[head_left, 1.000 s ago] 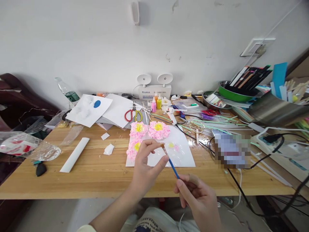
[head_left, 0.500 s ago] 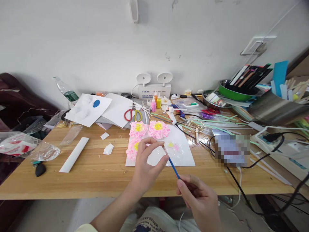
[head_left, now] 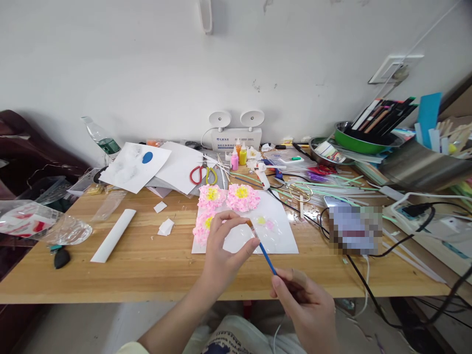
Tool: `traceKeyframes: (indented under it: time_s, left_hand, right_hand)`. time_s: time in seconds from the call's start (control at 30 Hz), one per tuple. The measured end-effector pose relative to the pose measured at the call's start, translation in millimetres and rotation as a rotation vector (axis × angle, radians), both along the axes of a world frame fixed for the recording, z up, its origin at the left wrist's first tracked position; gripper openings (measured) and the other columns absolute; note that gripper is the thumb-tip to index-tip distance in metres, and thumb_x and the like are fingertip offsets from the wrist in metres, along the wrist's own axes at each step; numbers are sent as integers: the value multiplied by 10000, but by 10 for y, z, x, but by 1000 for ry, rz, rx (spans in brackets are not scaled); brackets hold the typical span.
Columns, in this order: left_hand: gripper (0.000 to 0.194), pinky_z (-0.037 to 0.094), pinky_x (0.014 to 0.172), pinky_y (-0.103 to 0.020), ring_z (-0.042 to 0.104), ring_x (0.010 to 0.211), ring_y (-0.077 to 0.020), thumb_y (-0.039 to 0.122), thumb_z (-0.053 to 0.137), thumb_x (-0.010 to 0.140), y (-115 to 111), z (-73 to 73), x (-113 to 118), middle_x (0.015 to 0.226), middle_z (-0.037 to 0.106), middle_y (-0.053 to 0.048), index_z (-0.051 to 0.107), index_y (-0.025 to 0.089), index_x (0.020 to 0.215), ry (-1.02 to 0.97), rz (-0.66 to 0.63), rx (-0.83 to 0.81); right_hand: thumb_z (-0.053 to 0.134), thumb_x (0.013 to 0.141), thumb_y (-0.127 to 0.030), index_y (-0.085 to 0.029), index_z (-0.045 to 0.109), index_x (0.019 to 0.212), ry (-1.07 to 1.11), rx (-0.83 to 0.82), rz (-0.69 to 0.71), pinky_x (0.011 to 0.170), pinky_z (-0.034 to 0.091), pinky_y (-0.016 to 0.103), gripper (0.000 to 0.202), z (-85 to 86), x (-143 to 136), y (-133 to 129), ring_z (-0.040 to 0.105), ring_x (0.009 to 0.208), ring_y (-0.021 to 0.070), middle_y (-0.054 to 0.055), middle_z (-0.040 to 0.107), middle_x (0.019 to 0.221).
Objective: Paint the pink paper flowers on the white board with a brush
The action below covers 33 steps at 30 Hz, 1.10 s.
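Observation:
My right hand (head_left: 306, 307) grips the lower end of a thin blue-handled paintbrush (head_left: 266, 256) that slants up to the left. My left hand (head_left: 224, 250) pinches the brush's bristle tip between thumb and fingers, just above a white sheet (head_left: 283, 236) on the wooden table (head_left: 147, 265). On that sheet sit three pink paper flowers with yellow centres (head_left: 241, 196), and small dabs of yellow and pink paint (head_left: 265, 222) lie right of my left hand.
Red-handled scissors (head_left: 201, 174), small paint bottles (head_left: 239, 156), loose papers (head_left: 136, 167) and a glue gun (head_left: 262, 176) lie behind. A white rolled strip (head_left: 114, 235) is at left. Cables, a power strip (head_left: 424, 216) and bowls of tools crowd the right.
Hardly anything moved; my left fingers shifted slightly along the brush tip while my right hand kept its grip.

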State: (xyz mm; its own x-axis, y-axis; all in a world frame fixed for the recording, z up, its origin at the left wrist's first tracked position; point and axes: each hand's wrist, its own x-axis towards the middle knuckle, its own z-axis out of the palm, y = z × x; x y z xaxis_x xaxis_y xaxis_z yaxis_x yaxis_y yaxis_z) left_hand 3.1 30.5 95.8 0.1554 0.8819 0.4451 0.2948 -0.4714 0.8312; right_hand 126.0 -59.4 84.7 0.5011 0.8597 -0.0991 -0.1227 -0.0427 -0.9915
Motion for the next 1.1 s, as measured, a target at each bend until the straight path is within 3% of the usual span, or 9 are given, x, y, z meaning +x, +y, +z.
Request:
traceKeyframes:
  time_s: [0.2, 0.37, 0.53, 0.63, 0.8, 1.1]
  left_hand:
    - [361, 408, 853, -334, 475, 1025, -175, 261, 641, 781, -18, 7, -7, 1078, 486, -51, 531, 265, 1124, 95, 23, 81]
    - [291, 404, 878, -358, 477, 1040, -189, 274, 677, 746, -3, -4, -7, 1062, 485, -51, 537, 236, 998, 74, 61, 103]
    - [315, 398, 896, -375, 470, 1066, -194, 270, 652, 769, 1, 0, -19, 1105, 482, -61, 534, 250, 1061, 130, 39, 104]
    - [277, 397, 900, -378, 477, 1060, -198, 287, 681, 742, -5, 2, -29, 1086, 488, -55, 557, 240, 985, 130, 69, 112]
    - [311, 404, 893, -375, 478, 1073, -199, 279, 659, 763, -15, -14, -46, 1123, 487, -63, 550, 252, 1053, 167, 55, 131]
    - [301, 435, 813, -342, 503, 1019, -199, 311, 688, 737, -39, -110, -89, 1088, 504, -64, 578, 244, 1009, 205, 80, 144]
  right_hand:
    - [690, 661, -300, -197, 695, 705, -30, 2, 27, 392, 410, 161, 112, -51, 35, 13, 503, 409, 76, -26, 576, 472]
    - [686, 667, -291, -188, 703, 710, -81, 35, 115, 365, 407, 167, 112, -96, 92, 19, 521, 394, 91, -12, 590, 469]
    - [690, 661, -304, -193, 702, 706, -35, -4, 37, 404, 428, 176, 120, -89, 51, 2, 503, 413, 84, -19, 578, 478]
    - [696, 652, -289, -201, 698, 702, -26, -5, 21, 414, 422, 171, 102, -81, 27, -4, 499, 423, 79, -25, 579, 486]
    - [685, 663, -296, -205, 699, 704, -27, -13, 44, 430, 439, 180, 101, -78, 37, -2, 514, 438, 86, -25, 584, 497]
    - [702, 656, -350, -199, 700, 691, -56, -33, 72, 422, 452, 196, 155, -170, 63, -41, 522, 435, 101, -12, 587, 501]
